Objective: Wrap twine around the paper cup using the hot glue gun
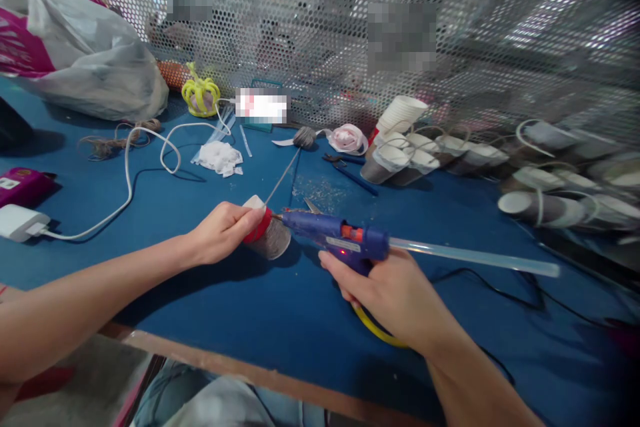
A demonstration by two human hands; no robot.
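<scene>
My left hand is closed around a small cup with a red band about its middle; the cup lies tilted, its far end white. A taut strand of grey yarn runs from my left fingers to a ball of grey yarn. My right hand grips a blue hot glue gun, with a long clear glue stick projecting from its back and a red light lit on its side. The nozzle is at the red band; whether it touches is hard to tell. Scissors lie partly hidden behind the gun.
Pliers, pink ribbon and white scraps lie farther back. Several cups with handles stand or lie at right. A white cable crosses the left side; a black cord trails right. Perforated metal borders the blue table.
</scene>
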